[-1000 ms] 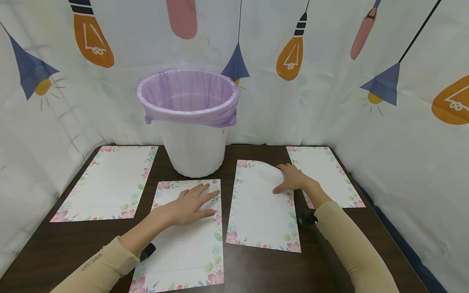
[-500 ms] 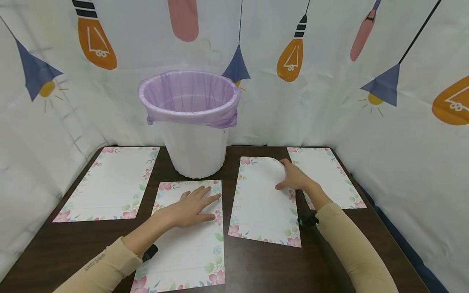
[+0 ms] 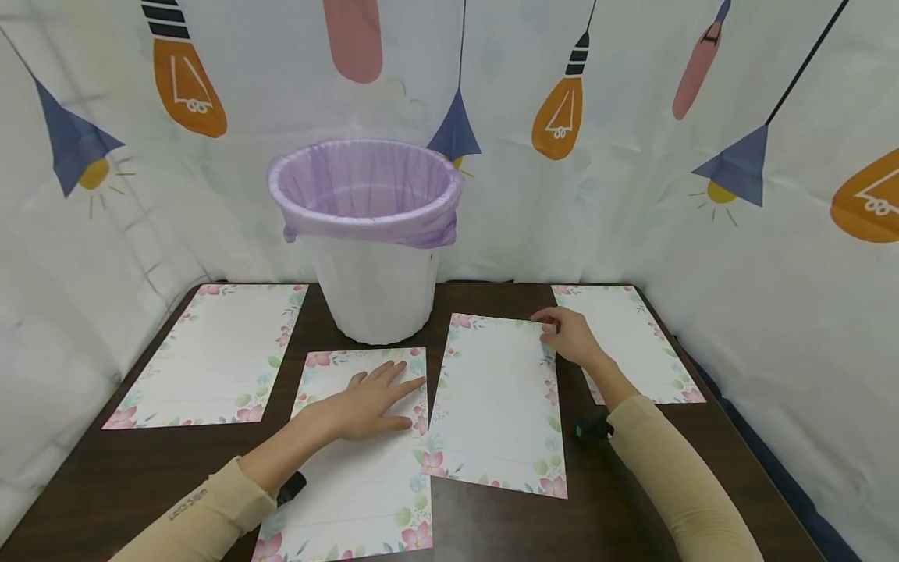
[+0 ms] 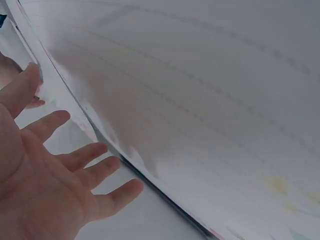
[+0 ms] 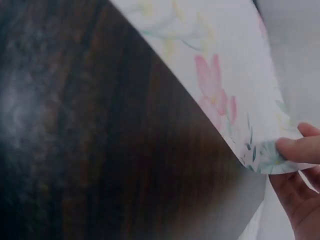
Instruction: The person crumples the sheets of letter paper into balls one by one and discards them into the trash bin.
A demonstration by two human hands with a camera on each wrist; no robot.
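My right hand pinches the top right corner of a flower-bordered sheet of paper. In the right wrist view, the thumb lies on the face of that sheet, with other fingers beneath, and its edge curves above the dark table. The sheet's lower left corner overlaps the border of a second such sheet. Over the upper part of this second sheet, my left hand spreads its fingers and holds nothing. The left wrist view shows that palm beside the lined paper.
A white bin with a purple liner stands at the back of the dark table. Two more bordered sheets lie at the far left and far right. A patterned curtain hangs behind.
My right hand has shifted from the sheet's right side to pinching its top right corner. That sheet has slid left, onto the neighbouring sheet's edge. The left hand stays where it was.
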